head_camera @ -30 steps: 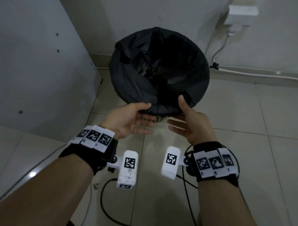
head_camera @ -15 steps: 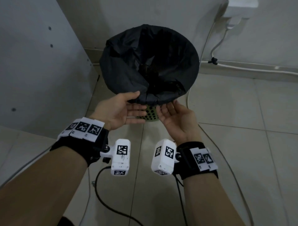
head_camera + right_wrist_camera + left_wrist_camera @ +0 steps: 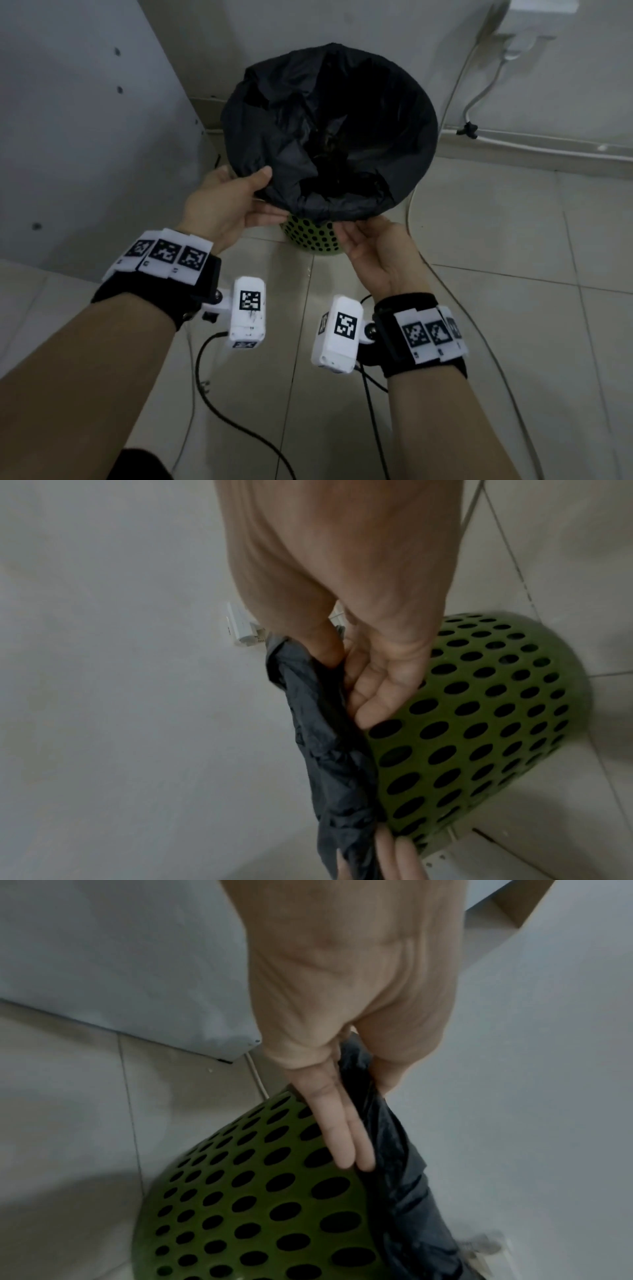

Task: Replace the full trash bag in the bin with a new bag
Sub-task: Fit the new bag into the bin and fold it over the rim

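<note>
Your left hand [image 3: 227,202] pinches the near-left rim of the black trash bag [image 3: 342,137], thumb on top of the folded edge and fingers [image 3: 342,1139] straight underneath, against the green bin [image 3: 313,236]. Your right hand [image 3: 375,251] pinches the near rim just to the right, thumb pressing the plastic against its fingers [image 3: 377,704]. The bag lines the bin, which stands on the floor tiles [image 3: 496,342] near the far wall.
</note>
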Motion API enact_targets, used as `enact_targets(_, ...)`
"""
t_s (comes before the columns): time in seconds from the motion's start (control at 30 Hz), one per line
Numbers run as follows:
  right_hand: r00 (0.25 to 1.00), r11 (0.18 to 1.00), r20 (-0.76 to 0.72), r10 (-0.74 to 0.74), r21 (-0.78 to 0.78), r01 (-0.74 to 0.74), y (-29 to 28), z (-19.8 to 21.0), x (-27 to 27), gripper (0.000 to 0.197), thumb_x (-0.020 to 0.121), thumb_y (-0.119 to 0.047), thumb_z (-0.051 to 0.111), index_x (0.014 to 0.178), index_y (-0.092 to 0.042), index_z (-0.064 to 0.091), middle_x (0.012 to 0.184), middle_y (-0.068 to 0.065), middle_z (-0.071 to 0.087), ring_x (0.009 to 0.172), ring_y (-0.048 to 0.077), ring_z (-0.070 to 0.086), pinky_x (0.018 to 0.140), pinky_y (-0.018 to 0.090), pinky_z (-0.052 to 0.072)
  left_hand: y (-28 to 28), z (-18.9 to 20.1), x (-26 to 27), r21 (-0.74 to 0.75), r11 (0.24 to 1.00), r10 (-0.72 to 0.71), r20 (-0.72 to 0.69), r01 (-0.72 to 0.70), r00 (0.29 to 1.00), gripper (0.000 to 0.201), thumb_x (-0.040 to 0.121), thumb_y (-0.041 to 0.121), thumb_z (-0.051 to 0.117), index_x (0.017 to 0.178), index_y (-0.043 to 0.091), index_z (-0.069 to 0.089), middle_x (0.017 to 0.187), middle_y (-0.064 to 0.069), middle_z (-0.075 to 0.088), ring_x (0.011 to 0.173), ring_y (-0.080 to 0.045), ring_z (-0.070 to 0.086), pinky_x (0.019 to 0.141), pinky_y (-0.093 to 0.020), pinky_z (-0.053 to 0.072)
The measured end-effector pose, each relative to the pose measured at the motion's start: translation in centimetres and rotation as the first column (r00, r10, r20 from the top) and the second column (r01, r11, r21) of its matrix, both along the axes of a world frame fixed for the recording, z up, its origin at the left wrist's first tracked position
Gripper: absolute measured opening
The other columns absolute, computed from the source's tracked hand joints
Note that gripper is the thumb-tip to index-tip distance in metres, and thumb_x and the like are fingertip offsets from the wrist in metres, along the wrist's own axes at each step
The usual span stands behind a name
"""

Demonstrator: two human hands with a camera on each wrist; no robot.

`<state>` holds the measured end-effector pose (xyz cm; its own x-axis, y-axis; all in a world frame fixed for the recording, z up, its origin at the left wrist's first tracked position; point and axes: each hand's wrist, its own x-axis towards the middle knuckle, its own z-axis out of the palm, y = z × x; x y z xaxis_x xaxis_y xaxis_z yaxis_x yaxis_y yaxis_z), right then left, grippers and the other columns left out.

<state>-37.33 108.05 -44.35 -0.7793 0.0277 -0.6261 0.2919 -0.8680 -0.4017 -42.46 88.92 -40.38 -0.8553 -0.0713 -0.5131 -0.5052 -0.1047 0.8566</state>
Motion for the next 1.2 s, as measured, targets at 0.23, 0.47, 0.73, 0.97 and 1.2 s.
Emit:
enact_targets(0.23,0.991,0.997,-0.129,-0.018,-0.071,0.009,-0.1,0.8,1.8,0.024,0.098,-0.015,0.056,0.119,-0.005,0.062,0.106,0.01,0.07,0.104,0.025,0.068,0.103,0.048,0.051,1.2,0.0,0.3,0.037,0.998,0.06,-0.025,-0.059,0.998,0.039,0.096,0.023,0.063,0.126,0.002,0.051,0.099,-0.02,0.072,0.062,-0.029,0.074,0.056,-0.035,0.061)
enact_targets(0.47,0.989,0.997,-0.129,-0.073,0.024,0.077,-2.0,0.2,1.2,0.027,0.1,-0.023,0.056,0.122,-0.009,0.056,0.119,0.011,0.062,0.102,0.023,0.063,0.083,0.033,0.059,1.3,0.2,0.5,0.048,0.998,0.05,-0.025,-0.048,0.998,0.028,0.097,0.024,0.063,0.117,0.008,0.052,0.099,-0.019,0.071,0.062,-0.028,0.074,0.058,-0.036,0.062)
enact_targets(0.73,0.996,0.993,0.009,-0.092,-0.075,0.093,-1.9,2.3,0.6,0.039,0.095,-0.024,0.066,0.126,-0.001,0.062,0.099,0.01,0.068,0.093,0.021,0.065,0.097,0.037,0.054,1.4,0.3,0.7,0.072,0.997,0.02,-0.05,-0.017,0.999,0.023,0.098,0.022,0.061,0.118,0.012,0.055,0.099,-0.015,0.073,0.068,-0.031,0.075,0.061,-0.038,0.063)
enact_targets(0.97,0.993,0.994,0.075,-0.086,0.07,0.081,-2.1,2.9,-0.1,0.023,0.097,-0.016,0.062,0.118,-0.006,0.063,0.097,0.006,0.067,0.09,0.017,0.064,0.079,0.028,0.055,1.8,0.4,1.0,0.077,0.997,-0.001,-0.055,0.005,0.998,0.02,0.099,0.018,0.059,0.117,0.011,0.053,0.096,-0.014,0.072,0.065,-0.03,0.075,0.063,-0.042,0.064)
enact_targets(1.2,0.994,1.0,0.102,-0.025,-0.003,0.026,-2.8,3.7,0.0,0.03,0.1,-0.034,0.057,0.115,-0.009,0.062,0.1,0.009,0.063,0.091,0.021,0.06,0.093,0.037,0.049,2.1,0.5,1.2,0.058,0.998,0.026,-0.05,-0.023,0.998,0.022,0.099,0.02,0.059,0.117,0.012,0.05,0.094,-0.014,0.071,0.064,-0.029,0.074,0.064,-0.042,0.064)
